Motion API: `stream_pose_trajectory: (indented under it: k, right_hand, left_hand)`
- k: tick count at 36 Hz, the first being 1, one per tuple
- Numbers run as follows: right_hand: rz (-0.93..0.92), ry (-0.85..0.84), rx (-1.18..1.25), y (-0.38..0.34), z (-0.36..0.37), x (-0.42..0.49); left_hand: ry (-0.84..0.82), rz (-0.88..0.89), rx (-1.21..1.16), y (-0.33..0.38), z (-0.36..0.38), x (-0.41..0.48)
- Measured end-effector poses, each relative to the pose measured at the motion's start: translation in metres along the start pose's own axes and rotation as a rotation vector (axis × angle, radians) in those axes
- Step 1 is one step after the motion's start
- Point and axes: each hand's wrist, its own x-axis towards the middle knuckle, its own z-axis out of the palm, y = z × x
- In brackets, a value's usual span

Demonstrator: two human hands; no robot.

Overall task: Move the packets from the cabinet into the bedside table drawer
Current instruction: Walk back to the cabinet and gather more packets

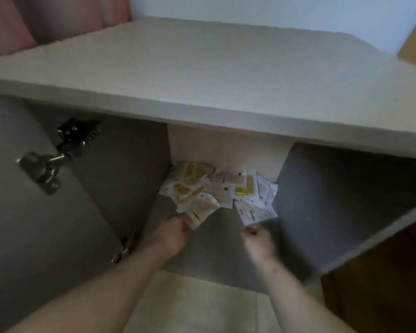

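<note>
Inside the cabinet (214, 251) at frame centre, the left hand (172, 234) pinches a packet (202, 209), while blur hides whether the right hand (258, 240), fingers (251, 231) curled, grasps another.

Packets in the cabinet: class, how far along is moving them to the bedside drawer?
Done: the cabinet door stands open. In hand: the left hand pinches the nearest packet of the pile; the right hand reaches the pile's right side, its grip too blurred to tell. Left: the pile lies in the cabinet; no drawer is in view.
</note>
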Motion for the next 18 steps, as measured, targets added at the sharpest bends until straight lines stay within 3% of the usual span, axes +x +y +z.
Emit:
stream_pose_trajectory:
  k: [5,9,13,18]
  right_hand:
    - [-0.081,0.017,-0.07,0.032,0.035,0.069]
    - [-0.061,-0.03,-0.18,0.052,0.05,0.068]
    - [-0.047,-0.067,-0.19,0.064,0.045,0.062]
    - [-0.087,-0.05,-0.29,0.067,0.032,0.087]
  left_hand:
    - [0.104,0.028,-0.034,-0.055,0.053,0.053]
    - [0.066,-0.021,-0.023,-0.086,0.08,0.055]
    - [0.066,-0.018,0.065,-0.08,0.08,0.055]
    - [0.191,0.061,0.114,-0.059,0.081,0.084]
